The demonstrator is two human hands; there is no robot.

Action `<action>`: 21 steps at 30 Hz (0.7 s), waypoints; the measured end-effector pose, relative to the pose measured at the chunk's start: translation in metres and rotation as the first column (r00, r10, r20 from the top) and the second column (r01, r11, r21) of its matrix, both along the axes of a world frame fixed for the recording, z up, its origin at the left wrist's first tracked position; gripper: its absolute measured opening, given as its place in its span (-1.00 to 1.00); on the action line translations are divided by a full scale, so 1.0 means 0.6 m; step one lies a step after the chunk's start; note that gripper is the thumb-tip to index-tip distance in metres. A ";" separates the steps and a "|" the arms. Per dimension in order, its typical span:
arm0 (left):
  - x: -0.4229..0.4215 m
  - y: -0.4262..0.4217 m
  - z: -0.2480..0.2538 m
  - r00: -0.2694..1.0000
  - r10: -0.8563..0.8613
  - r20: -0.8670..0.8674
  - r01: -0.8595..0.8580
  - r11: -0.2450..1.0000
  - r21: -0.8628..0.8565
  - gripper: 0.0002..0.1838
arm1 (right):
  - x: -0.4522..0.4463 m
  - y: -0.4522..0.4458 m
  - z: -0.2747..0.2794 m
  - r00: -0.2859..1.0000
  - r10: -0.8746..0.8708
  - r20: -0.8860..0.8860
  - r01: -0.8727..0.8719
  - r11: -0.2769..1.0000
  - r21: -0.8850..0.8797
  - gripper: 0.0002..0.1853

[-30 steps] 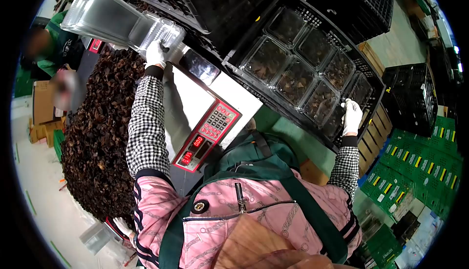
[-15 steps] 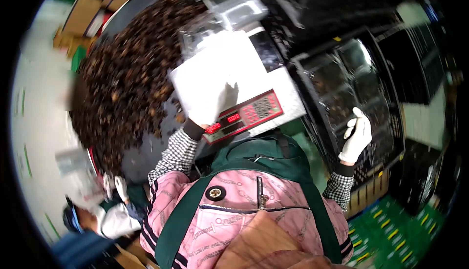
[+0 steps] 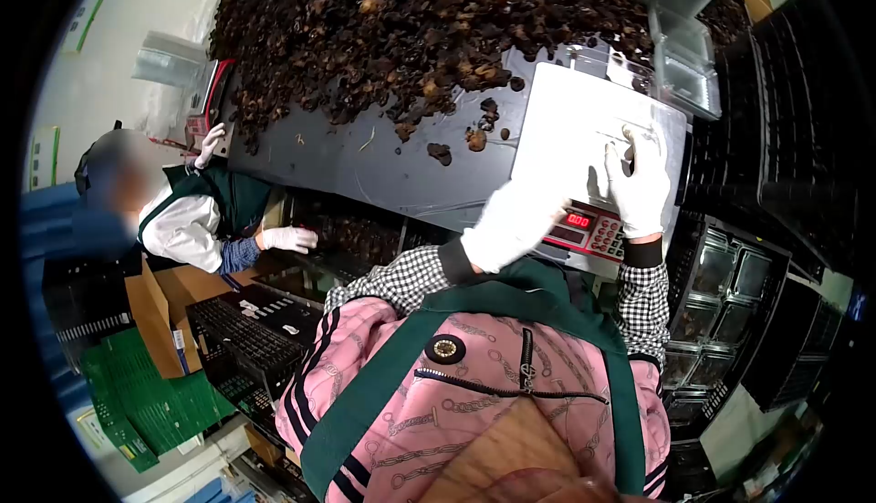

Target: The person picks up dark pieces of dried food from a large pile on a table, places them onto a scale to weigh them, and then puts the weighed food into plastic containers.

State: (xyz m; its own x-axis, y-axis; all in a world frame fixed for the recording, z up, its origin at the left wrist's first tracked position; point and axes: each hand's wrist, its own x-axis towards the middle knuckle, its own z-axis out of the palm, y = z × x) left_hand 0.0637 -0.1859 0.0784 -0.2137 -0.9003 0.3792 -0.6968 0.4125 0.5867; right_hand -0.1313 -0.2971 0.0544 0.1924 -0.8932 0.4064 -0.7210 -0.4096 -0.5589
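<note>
A white digital scale [image 3: 570, 115] with a bright bare plate stands at the table edge, its red display showing 0.00. My right hand [image 3: 641, 188], in a white glove, is over the plate's right side, thumb and fingers apart and bent. A dark patch shows between them; whether it is shadow or a small piece I cannot tell. Beside the plate's lower left corner is my left hand [image 3: 511, 225], also gloved, fingers stretched toward the display and washed out by glare. Left of the scale lie a few loose dark brown pieces [image 3: 440, 152], resembling dried mushrooms.
A large heap of the dark pieces [image 3: 383, 37] covers the far table. Clear plastic boxes [image 3: 684, 69] stand behind the scale. At right, a black crate [image 3: 703, 238] holds filled clear boxes. A co-worker [image 3: 196, 220] in white gloves is at left, near a cardboard box [image 3: 164, 316] and black crates [image 3: 246, 339].
The view has swung, bringing the co-worker closer in. My right hand has moved from above the crate of boxes to the scale plate. My left hand has shifted to the plate's lower left corner.
</note>
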 end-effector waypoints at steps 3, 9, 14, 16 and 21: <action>0.117 0.008 -0.121 0.952 0.298 0.066 -0.300 0.954 0.029 -0.88 | 0.011 -0.002 -0.030 0.999 0.025 -0.028 -0.022 0.996 0.089 -0.54; 0.213 -0.045 -0.207 0.855 0.371 0.362 -0.444 0.885 0.143 -0.74 | 0.054 0.027 0.023 0.991 -0.075 -0.113 0.055 0.984 -0.169 -0.53; 0.205 -0.068 -0.241 0.863 0.323 0.388 -0.415 0.892 0.181 -0.94 | 0.146 0.116 0.028 0.845 -0.038 0.533 -0.262 0.840 0.475 -0.69; 0.214 -0.043 -0.219 0.918 0.316 0.241 -0.368 0.904 0.218 -0.94 | 0.210 0.151 0.009 0.630 -0.233 0.741 -0.523 0.577 0.627 -0.69; 0.237 0.051 -0.106 0.991 0.116 0.067 -0.131 0.935 0.328 -0.88 | 0.281 0.199 -0.125 0.321 -0.838 0.441 -0.838 -0.035 0.545 -0.57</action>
State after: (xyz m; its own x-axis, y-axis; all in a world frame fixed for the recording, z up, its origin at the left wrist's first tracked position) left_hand 0.2056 -0.1553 0.0148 -0.1029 -0.9936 0.0473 -0.7594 0.1092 0.6413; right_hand 0.0372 -0.1779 -0.0203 0.6310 -0.3516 -0.6915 0.3580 0.9228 -0.1425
